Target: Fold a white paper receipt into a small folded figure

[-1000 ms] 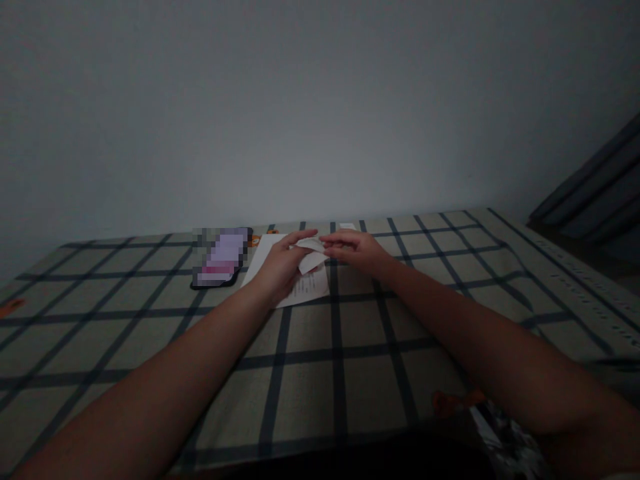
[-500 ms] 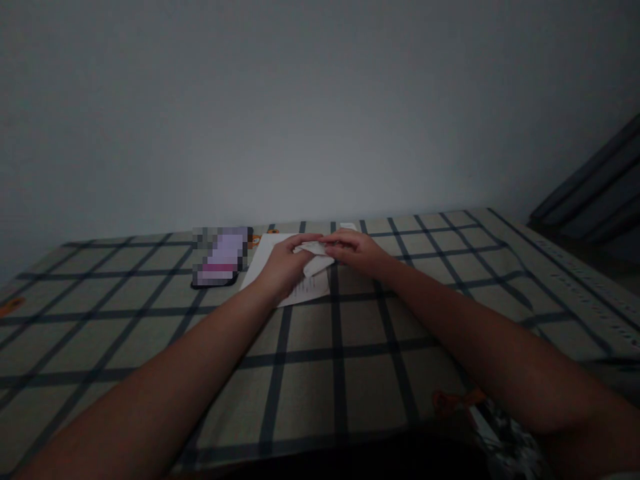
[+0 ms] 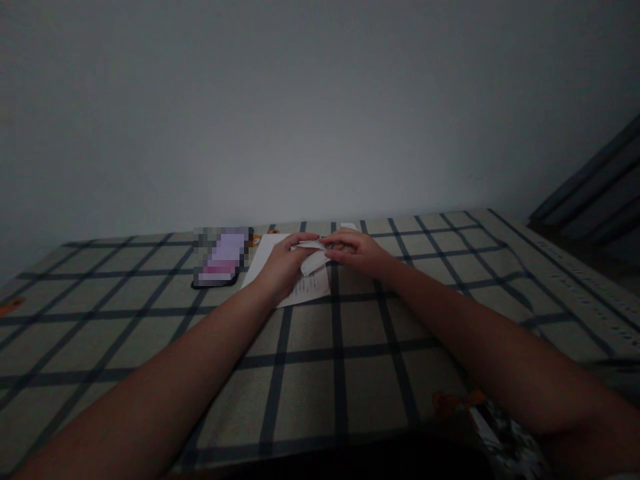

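Holding a small white paper between thumb and fingers of the left hand, above a printed sheet, with the right hand at its right edge, too dim to tell if pinching or only touching. Could tear or crease it by pulling unevenly, or drag the sheet below, its main obstacle, by pressing down. Notice also, on the checked cloth, a phone near the sheet's left side, and a white scrap behind the right hand.
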A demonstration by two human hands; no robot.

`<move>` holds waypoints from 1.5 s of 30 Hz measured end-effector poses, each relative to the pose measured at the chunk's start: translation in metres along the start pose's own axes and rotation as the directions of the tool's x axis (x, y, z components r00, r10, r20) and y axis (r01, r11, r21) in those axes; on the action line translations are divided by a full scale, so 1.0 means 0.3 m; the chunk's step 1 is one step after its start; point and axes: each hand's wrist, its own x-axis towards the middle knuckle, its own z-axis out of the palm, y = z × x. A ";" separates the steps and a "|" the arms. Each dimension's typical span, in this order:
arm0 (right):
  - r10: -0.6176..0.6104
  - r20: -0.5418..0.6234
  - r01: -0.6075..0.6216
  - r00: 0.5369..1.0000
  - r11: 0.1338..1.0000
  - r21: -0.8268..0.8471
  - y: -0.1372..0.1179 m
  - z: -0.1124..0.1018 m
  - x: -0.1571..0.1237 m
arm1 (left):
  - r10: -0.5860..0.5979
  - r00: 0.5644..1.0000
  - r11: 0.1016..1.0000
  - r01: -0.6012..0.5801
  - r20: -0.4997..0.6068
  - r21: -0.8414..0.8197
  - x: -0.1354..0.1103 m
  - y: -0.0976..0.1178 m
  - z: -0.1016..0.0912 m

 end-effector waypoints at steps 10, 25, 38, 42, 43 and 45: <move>0.052 0.001 -0.052 0.999 0.998 0.036 0.006 -0.008 0.000 | 0.023 0.999 0.995 -0.018 0.047 -0.103 -0.018 0.029 0.023; 0.090 -0.001 -0.089 0.996 0.987 0.136 -0.001 -0.010 0.003 | -0.013 1.000 0.985 0.017 0.025 -0.170 -0.007 0.011 0.017; 0.120 0.041 -0.127 0.992 0.950 0.285 0.002 -0.013 0.000 | -0.002 0.999 0.988 0.008 0.041 -0.156 -0.018 0.016 0.022; 0.166 0.037 -0.170 0.985 0.947 0.272 -0.005 -0.008 0.001 | -0.005 0.999 0.995 0.008 0.031 -0.099 -0.018 0.007 0.020; 0.182 0.038 -0.185 0.983 0.944 0.274 -0.005 -0.007 0.002 | -0.005 1.000 0.997 0.008 0.030 -0.082 -0.019 0.006 0.019; 0.211 0.044 -0.214 0.977 0.931 0.294 0.001 -0.004 0.003 | -0.006 1.000 0.998 0.007 0.029 -0.055 -0.021 0.005 0.019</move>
